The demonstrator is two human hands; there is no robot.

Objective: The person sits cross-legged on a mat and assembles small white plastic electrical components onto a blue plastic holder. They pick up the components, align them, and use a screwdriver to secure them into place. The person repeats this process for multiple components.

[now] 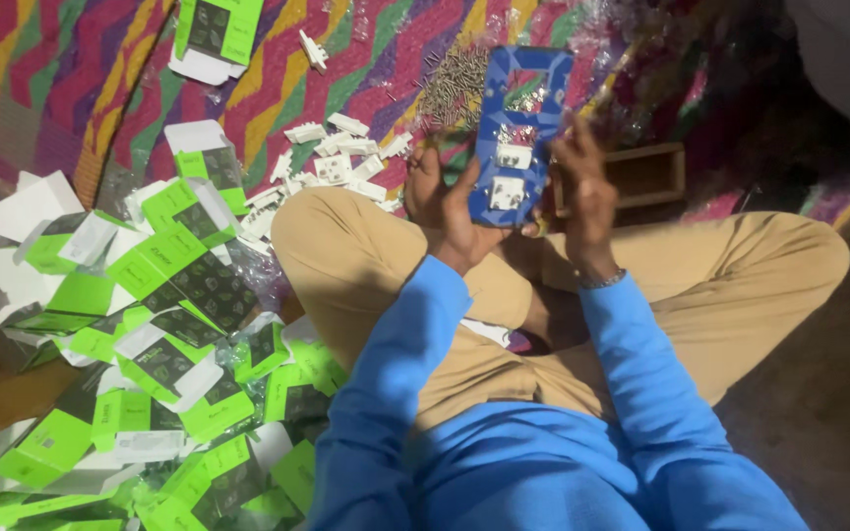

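Fingers of the left hand clamp the blue plate above the lap, right hand pinching its edge; white sockets may slip if tilted.

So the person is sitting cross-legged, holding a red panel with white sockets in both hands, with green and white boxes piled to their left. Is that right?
Not quite: the head view shows the panel is blue, not red. The rest stands: the person sits cross-legged, the left hand and right hand both hold it, white sockets sit on it, and green and white boxes are piled to their left.
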